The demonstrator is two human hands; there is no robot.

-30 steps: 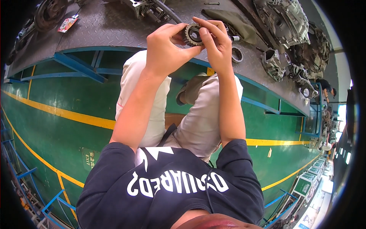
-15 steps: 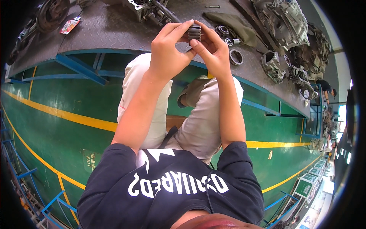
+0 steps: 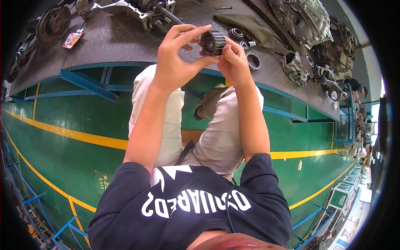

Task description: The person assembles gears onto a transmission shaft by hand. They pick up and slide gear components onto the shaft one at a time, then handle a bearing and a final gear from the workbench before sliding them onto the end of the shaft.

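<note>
A dark metal gear ring [image 3: 220,40] with teeth around its outside is held over the front edge of the workbench, its open bore turned toward my left hand. My left hand [image 3: 177,56] has its index fingertip at the ring's upper edge and its thumb at the lower edge. On the other side, my right hand [image 3: 235,62] closes thumb and fingers on the toothed rim. Just beyond my right hand lie a toothed gear [image 3: 236,34], a small bearing-like part [image 3: 245,45] and a wider ring [image 3: 258,61].
The metal workbench [image 3: 108,46] carries an opened gearbox case with shafts [image 3: 146,17], a dark cloth [image 3: 254,28], a small rod [image 3: 224,8] and a red-white packet [image 3: 73,38]. Castings [image 3: 296,68] and a large housing [image 3: 302,21] stand at right. A person [image 3: 355,85] is far right.
The gear ring has turned from showing its toothed side to showing its open bore. Both hands have shifted slightly, the left hand moving a little left and spreading its fingers.
</note>
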